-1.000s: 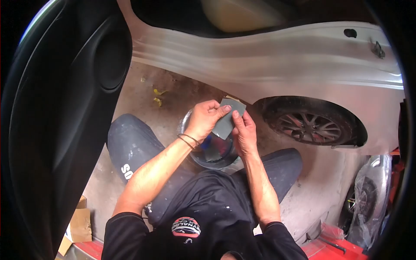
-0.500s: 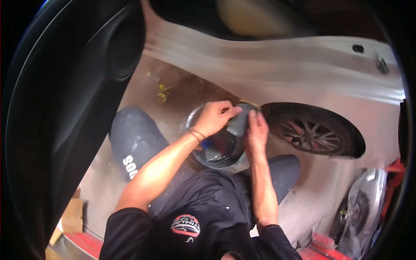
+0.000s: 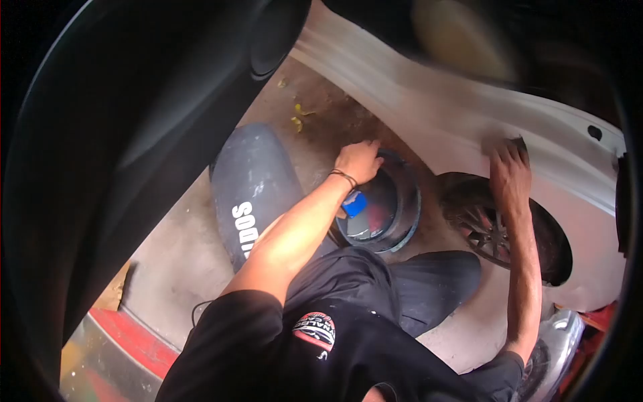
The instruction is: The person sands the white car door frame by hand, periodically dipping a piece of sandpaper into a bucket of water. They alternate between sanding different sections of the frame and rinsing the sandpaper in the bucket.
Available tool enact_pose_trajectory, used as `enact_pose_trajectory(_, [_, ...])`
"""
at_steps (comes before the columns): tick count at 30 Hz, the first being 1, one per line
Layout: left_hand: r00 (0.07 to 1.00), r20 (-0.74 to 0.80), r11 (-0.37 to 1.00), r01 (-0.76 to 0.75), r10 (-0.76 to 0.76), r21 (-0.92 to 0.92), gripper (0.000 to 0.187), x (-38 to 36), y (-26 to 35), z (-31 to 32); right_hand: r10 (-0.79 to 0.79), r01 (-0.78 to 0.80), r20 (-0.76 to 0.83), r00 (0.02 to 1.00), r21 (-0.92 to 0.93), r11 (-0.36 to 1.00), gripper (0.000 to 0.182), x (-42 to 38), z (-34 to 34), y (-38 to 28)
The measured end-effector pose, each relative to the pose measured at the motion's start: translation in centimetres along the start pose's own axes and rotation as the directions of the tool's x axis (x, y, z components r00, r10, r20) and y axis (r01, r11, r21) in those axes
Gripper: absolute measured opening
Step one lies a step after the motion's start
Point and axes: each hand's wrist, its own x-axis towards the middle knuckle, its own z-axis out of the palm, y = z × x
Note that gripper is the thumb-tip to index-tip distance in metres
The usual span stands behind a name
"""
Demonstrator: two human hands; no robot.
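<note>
My left hand (image 3: 360, 163) is closed at the upper left rim of a dark round bucket (image 3: 413, 208), and its fingers appear to grip that rim. Inside the bucket, below my wrist, a blue block (image 3: 354, 204) shows above dark liquid. My right hand (image 3: 509, 164) presses a dark sheet (image 3: 520, 146) against the pale car body (image 3: 442, 124), above the wheel. Its fingers are bent over the sheet and partly blurred.
The wheel (image 3: 489, 234) lies below the right hand. A black door panel (image 3: 161, 127) stands at the left. Yellow scraps (image 3: 297, 123) lie on the floor beyond the bucket. A red-edged panel (image 3: 137, 342) is at lower left, and a plastic-wrapped part (image 3: 561, 342) at lower right.
The hands have moved apart. My right hand has carried the dark sheet right onto the car body; my left has let go of it and moved to the bucket rim. The view has shifted.
</note>
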Motion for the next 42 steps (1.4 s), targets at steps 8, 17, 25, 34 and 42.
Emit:
enact_pose_trajectory(8, [0.994,0.089,0.997,0.064,-0.06,-0.04,0.034,1.1,-0.4,-0.1,0.168,-0.162,-0.101,0.981,0.064,0.985,0.044,-2.0,1.3,-0.5])
enact_pose_trajectory(17, [1.0,0.01,0.999,0.018,-0.019,0.044,0.029,-0.9,0.7,-1.5,0.099,-0.075,-0.037,0.994,0.412,0.908,0.045,3.1,8.0,-10.1])
enact_pose_trajectory(25, [0.994,0.055,0.993,0.095,-0.099,0.075,0.036,0.5,0.5,-0.9,0.281,-0.303,-0.183,0.942,-0.102,0.948,0.039,-1.9,-3.5,2.2])
enact_pose_trajectory(34, [0.993,0.03,0.988,0.109,-0.113,0.113,0.038,-0.4,1.3,-2.7,0.096,-0.101,0.032,0.995,0.383,0.918,0.033,6.4,1.6,-4.0])
enact_pose_trajectory(42, [0.995,0.054,0.985,0.072,-0.081,0.154,0.047,-0.6,1.1,-1.9,0.079,-0.141,0.223,0.972,0.28,0.95,0.038,1.9,-14.5,14.6])
